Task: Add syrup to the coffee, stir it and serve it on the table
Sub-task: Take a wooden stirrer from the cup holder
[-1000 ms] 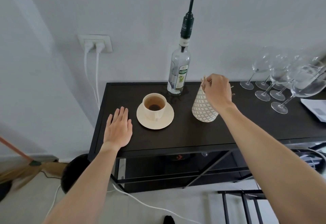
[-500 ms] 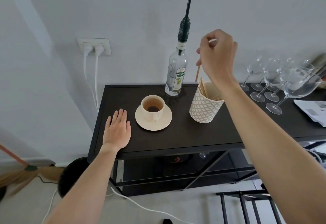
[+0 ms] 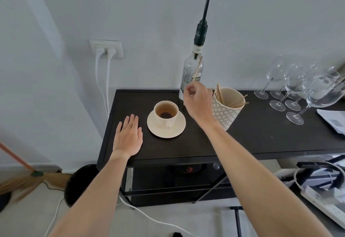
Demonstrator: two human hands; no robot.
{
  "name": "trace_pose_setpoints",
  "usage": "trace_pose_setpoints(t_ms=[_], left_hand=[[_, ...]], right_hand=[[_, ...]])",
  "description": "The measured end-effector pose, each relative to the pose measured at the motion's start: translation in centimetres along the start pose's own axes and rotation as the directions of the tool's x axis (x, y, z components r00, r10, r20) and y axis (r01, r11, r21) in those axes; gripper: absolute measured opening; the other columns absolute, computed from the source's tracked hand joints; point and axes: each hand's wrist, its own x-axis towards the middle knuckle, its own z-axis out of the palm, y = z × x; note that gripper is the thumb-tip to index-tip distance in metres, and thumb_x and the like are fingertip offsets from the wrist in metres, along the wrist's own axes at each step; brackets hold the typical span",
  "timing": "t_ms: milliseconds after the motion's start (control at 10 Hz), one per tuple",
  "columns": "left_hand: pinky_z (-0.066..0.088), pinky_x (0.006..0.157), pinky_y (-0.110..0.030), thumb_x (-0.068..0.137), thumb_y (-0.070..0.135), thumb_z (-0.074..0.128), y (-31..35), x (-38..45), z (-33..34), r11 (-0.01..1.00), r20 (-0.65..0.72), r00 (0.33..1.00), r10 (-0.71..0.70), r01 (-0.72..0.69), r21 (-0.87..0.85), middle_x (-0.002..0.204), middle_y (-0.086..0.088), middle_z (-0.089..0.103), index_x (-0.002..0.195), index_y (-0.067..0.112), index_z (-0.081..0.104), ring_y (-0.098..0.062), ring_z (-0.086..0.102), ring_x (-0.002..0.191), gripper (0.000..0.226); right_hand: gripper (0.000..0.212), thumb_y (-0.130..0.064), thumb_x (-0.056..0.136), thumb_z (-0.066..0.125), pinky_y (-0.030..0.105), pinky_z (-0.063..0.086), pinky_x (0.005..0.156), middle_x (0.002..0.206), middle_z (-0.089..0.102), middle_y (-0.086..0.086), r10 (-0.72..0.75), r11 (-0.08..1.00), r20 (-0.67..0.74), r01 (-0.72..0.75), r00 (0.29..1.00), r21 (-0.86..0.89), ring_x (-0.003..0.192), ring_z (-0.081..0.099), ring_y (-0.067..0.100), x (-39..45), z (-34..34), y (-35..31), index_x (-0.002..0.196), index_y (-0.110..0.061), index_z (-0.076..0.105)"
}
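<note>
The left hand [image 3: 128,138] lies flat and empty on the worktop [image 3: 252,139]. Beyond it, the cup [image 3: 165,114] sits on its saucer [image 3: 166,124]. The right hand [image 3: 198,102] pinches a stirrer [image 3: 197,67], its long axis near upright, tip tilted right, before the syrup bottle [image 3: 192,72].

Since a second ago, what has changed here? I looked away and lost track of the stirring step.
The right hand, which was pinching a stick inside the patterned cup, drew one wooden stir stick up and out, then carried it left and down toward the coffee cup. It holds the stick pinched and upright, not yet in the coffee. The left hand stayed flat on the table; cup, saucer and syrup bottle did not move.
</note>
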Motion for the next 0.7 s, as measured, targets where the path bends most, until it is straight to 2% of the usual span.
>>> trace_pose_setpoints(t_ms=[100, 200, 300, 500, 700], left_hand=[[0.013, 0.124, -0.043, 0.104, 0.034, 0.026, 0.0, 0.0, 0.0, 1.0, -0.001, 1.0, -0.002, 0.002, -0.001, 0.164, -0.008, 0.022, 0.156, 0.012, 0.023, -0.024, 0.016, 0.153, 0.056], [0.013, 0.124, -0.043, 0.104, 0.033, 0.026, 0.1, -0.1, 0.0, 1.0, -0.009, 1.0, 0.001, -0.001, -0.004, 0.164, -0.008, 0.023, 0.156, 0.012, 0.024, -0.024, 0.017, 0.153, 0.056], [0.014, 0.124, -0.043, 0.104, 0.033, 0.027, 0.0, 0.0, 0.0, 1.0, -0.012, 1.0, 0.0, 0.0, -0.004, 0.164, -0.008, 0.024, 0.156, 0.012, 0.024, -0.024, 0.018, 0.152, 0.056], [0.013, 0.124, -0.042, 0.104, 0.033, 0.027, 0.0, 0.0, 0.1, 1.0, -0.013, 1.0, -0.005, 0.005, -0.012, 0.164, -0.008, 0.024, 0.156, 0.012, 0.024, -0.024, 0.018, 0.152, 0.056], [0.013, 0.124, -0.042, 0.104, 0.033, 0.027, 0.1, -0.1, 0.0, 1.0, -0.014, 1.0, -0.007, 0.006, -0.016, 0.164, -0.008, 0.024, 0.156, 0.012, 0.024, -0.024, 0.017, 0.153, 0.056]], right_hand=[[0.014, -0.009, 0.093, 0.052, 0.042, 0.052, 0.088, 0.077, 0.069, -0.001, 0.169, 0.984, 0.042, -0.171, 0.985, 0.05, 0.076, 0.07, 0.024, -1.9, 2.1, 2.6, 0.09, -0.021, 0.058], [0.018, -0.002, 0.093, 0.05, 0.019, 0.051, 0.085, 0.077, 0.068, 0.005, 0.289, 0.946, 0.107, -0.3, 0.951, 0.118, 0.08, 0.067, 0.03, -3.7, 3.0, 3.8, 0.093, -0.018, 0.057], [0.013, 0.004, 0.093, 0.049, 0.001, 0.042, 0.057, 0.084, 0.067, 0.02, 0.356, 0.912, 0.154, -0.379, 0.922, 0.155, 0.07, 0.066, 0.023, -5.6, 3.2, 4.7, 0.096, -0.006, 0.056], [0.023, 0.008, 0.09, 0.047, 0.012, 0.047, 0.046, 0.087, 0.069, 0.018, 0.512, 0.826, 0.285, -0.556, 0.81, 0.097, 0.051, 0.061, 0.014, -7.5, 3.8, 6.4, 0.106, -0.005, 0.056], [0.022, 0.007, 0.091, 0.043, 0.024, 0.051, 0.05, 0.087, 0.07, 0.019, 0.604, 0.767, 0.312, -0.641, 0.733, 0.022, 0.05, 0.06, 0.017, -7.4, 4.3, 6.2, 0.104, -0.004, 0.057]])
